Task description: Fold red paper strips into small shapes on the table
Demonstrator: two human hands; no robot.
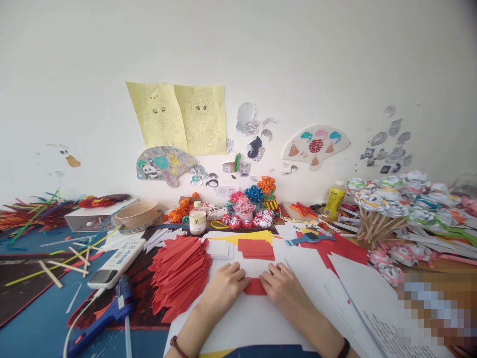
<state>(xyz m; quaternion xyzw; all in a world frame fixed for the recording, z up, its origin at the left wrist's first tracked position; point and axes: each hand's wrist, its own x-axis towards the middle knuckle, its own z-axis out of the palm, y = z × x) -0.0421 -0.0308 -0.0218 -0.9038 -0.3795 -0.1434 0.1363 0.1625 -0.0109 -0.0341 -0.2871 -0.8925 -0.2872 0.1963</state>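
My left hand (pixel 225 286) and my right hand (pixel 283 286) lie side by side on a white sheet (pixel 257 318), both pressing a small red paper piece (pixel 255 287) between their fingertips. The paper is folded and mostly covered by the fingers. To the left of my left hand lies a heap of folded red paper strips (pixel 181 273). Just beyond my hands sits a stack of red paper rectangles (pixel 256 248) beside small white paper squares (pixel 218 247).
A blue glue gun (pixel 108 313) and a white power strip (pixel 117 263) lie at the left. A small bottle (pixel 197 218), a paper bowl (pixel 137 214), paper flowers (pixel 257 199) and a yellow glue bottle (pixel 334 200) stand near the wall. Paper roses on sticks (pixel 395 209) fill the right.
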